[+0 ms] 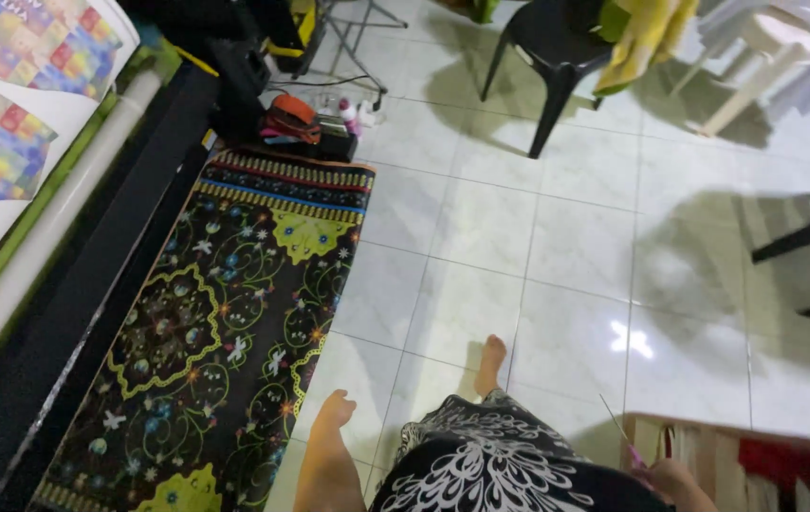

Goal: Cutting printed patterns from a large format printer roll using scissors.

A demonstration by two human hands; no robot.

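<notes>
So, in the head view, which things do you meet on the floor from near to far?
Black-and-white patterned skirt → bare foot → white floor tiles → black plastic chair.

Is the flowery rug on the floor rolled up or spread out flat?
Spread out flat. The dark patterned rug lies open along the white tiled floor, its whole flower pattern and striped end border showing, with no roll or fold visible.

One head cam, looks steeply down & fwd from standing height at tiled floor (pixel 557 256), patterned rug (pixel 225 313) on left.
</notes>
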